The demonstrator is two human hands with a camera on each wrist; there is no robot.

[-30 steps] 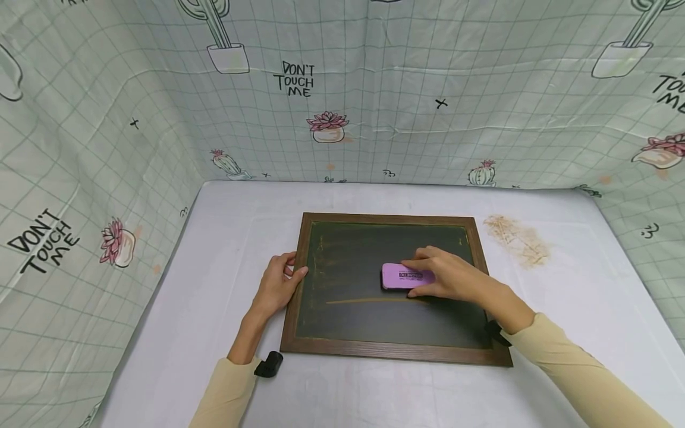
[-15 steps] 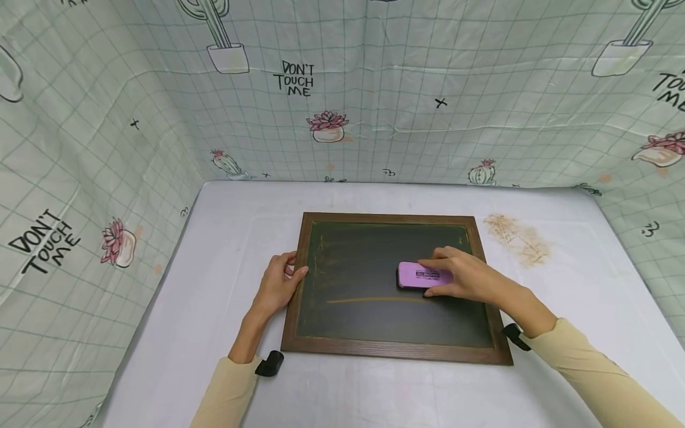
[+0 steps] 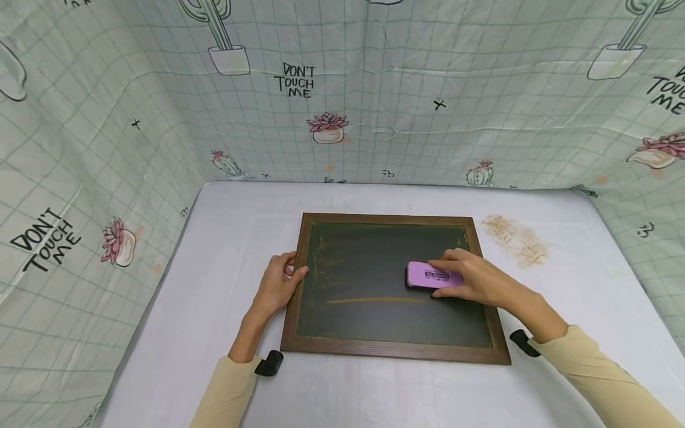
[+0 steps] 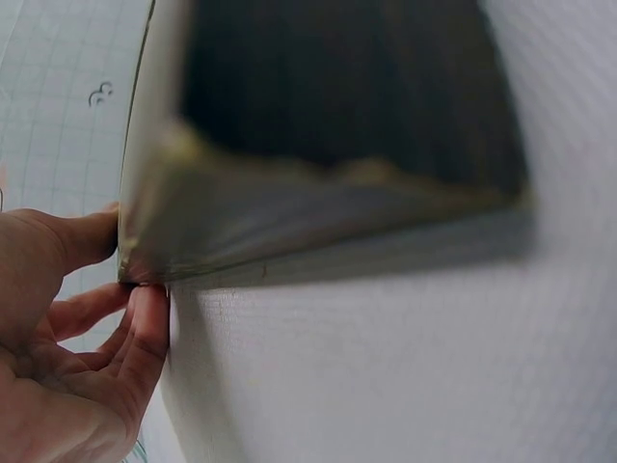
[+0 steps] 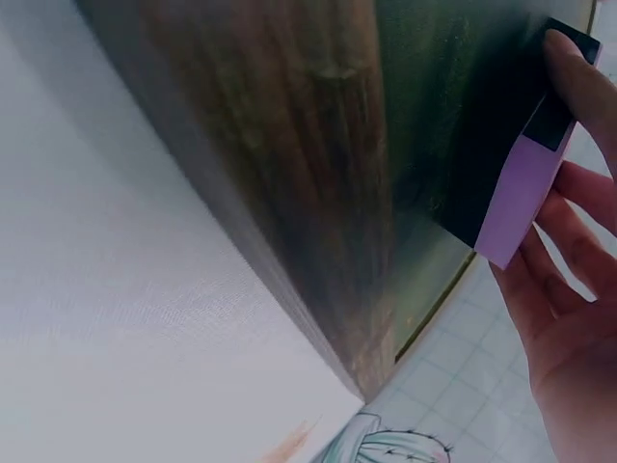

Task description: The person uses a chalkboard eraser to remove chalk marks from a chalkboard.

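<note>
Pale cloth (image 3: 385,77), printed with a grid, potted plants and lettering, is hanging behind and to both sides of a white table (image 3: 241,226). On it one board (image 3: 358,255) is lying flat, dark, with a brown wooden frame (image 3: 396,351). Taking the board's middle as the clock's centre, one tan stain (image 3: 516,239) is marking the table outside the frame, between 2 and 3 o'clock. One ochre line (image 3: 374,300) is running across the board just below the centre, toward 7 o'clock. Two black devices are sitting at the cuffs, one (image 3: 269,363) near 8 o'clock, one (image 3: 524,343) near 4. Two tan sleeves (image 3: 225,386) (image 3: 605,371) are reaching in from the bottom, and the right forearm is crossing in front of the frame's right side.

One purple eraser (image 3: 420,275) is lying on the board between 2 and 3 o'clock, its black side facing down. The right hand (image 3: 471,279) is gripping its right end, thumb and fingers bending around opposite long sides and hiding part of it. At 9 o'clock the left hand (image 3: 276,285) is pinching the frame's edge, thumb above and bent fingers below, nearly closing together.
</note>
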